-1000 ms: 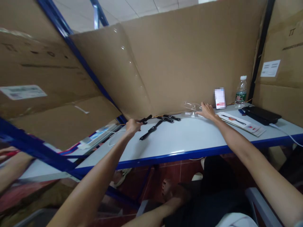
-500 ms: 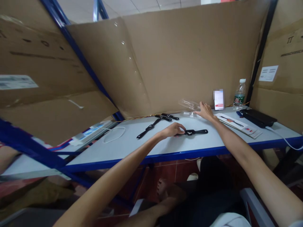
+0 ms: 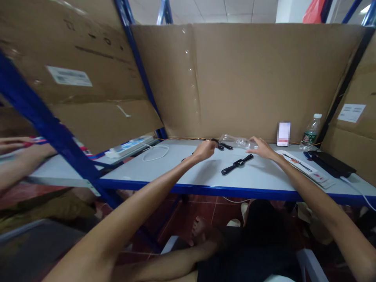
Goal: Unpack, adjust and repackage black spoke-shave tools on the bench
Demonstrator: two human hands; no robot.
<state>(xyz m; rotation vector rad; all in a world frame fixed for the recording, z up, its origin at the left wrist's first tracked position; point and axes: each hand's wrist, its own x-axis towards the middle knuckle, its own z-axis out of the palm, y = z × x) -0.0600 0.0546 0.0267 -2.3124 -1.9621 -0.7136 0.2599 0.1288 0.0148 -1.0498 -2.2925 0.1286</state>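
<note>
A black smartwatch (image 3: 237, 164) lies flat on the grey table (image 3: 205, 180), between my two arms. My left hand (image 3: 205, 150) reaches to the back of the table with its fingers curled at other black watches (image 3: 221, 146); what it grips, if anything, is hidden. My right hand (image 3: 261, 147) rests open, fingertips on a clear plastic bag (image 3: 235, 141) near the cardboard wall.
A white cable loop (image 3: 155, 152) and a power strip (image 3: 129, 145) lie to the left. To the right are a long watch box (image 3: 305, 169), a black case (image 3: 330, 163), a water bottle (image 3: 310, 132) and a small card (image 3: 283, 133). Another person's hand (image 3: 17, 150) shows at far left.
My left hand let go of the watch it had carried to the table's middle and moved back to the watches at the rear. The camera swung left and down.
</note>
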